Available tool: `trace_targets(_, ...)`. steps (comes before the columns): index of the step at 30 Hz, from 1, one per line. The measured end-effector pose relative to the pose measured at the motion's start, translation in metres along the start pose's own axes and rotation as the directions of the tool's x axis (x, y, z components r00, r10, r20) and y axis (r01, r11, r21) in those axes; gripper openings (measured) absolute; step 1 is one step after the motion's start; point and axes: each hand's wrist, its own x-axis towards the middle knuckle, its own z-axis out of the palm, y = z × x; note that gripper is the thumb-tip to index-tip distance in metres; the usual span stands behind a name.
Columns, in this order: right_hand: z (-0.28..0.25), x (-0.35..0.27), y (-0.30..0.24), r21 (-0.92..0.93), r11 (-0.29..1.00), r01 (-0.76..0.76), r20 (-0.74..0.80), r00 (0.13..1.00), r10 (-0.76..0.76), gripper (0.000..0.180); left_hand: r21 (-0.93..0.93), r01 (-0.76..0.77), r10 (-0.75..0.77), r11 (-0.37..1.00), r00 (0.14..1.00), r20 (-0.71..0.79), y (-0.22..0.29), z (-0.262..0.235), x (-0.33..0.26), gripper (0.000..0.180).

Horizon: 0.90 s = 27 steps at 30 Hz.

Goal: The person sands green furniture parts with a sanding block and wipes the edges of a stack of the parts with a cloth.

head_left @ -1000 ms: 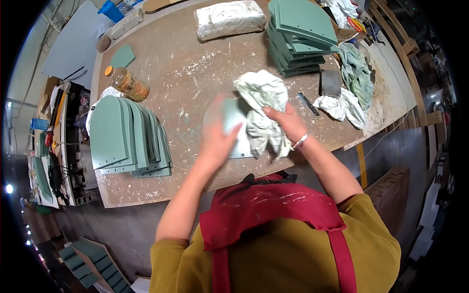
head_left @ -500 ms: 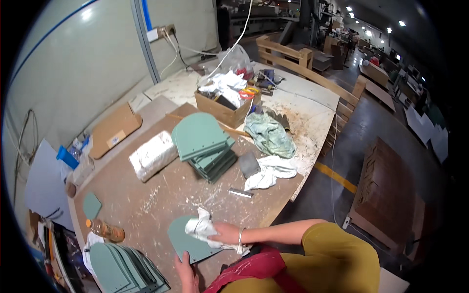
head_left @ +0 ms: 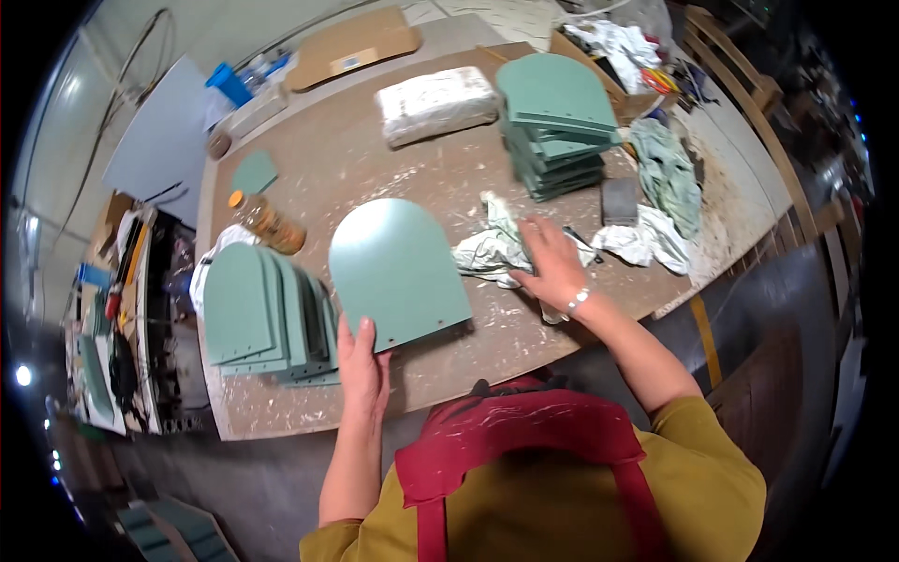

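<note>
A green arched panel [head_left: 398, 267] with small holes along its straight edge is tilted up above the table. My left hand [head_left: 363, 365] grips it at its lower left corner, thumb on the front face. My right hand [head_left: 554, 262] is spread, fingers apart, over the right side of a crumpled white rag [head_left: 496, 248] lying on the table. Left of the held panel stands a stack of similar green panels [head_left: 248, 304]. Another pile of green panels [head_left: 554, 89] rises at the far right, its layers turned unevenly.
A white wrapped bundle [head_left: 437, 105] lies at the back. By the left stack is an orange-capped bottle [head_left: 269, 225] and a small green piece [head_left: 254, 172]. On the right are a grey block [head_left: 618, 201], another white rag [head_left: 646, 241], a greenish cloth [head_left: 667, 173] and a cardboard box [head_left: 599, 70].
My left hand has lifted the panel off the table and brought it toward the left stack. My right hand has moved off the panel and let go of the rag. My view has turned left.
</note>
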Motion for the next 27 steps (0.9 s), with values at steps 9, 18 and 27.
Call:
trace_targets(9,-0.001,-0.005,-0.077,0.814,0.492,-0.309,0.308,0.947,0.085,0.087,0.003,-0.093,0.093,0.996,0.996,-0.013,-0.001,0.017,-0.024,0.038)
trace_targets(18,0.061,0.028,-0.058,0.665,-0.606,-0.437,0.445,0.883,-0.148,0.059,0.561,-0.7,0.046,0.441,0.642,0.765,-0.002,0.075,-0.033,0.06)
trace_targets(27,0.015,0.017,-0.088,0.469,-0.723,-0.507,0.342,0.859,-0.381,0.073,0.533,-0.432,0.268,0.728,0.894,0.358,-0.016,0.031,-0.018,0.016)
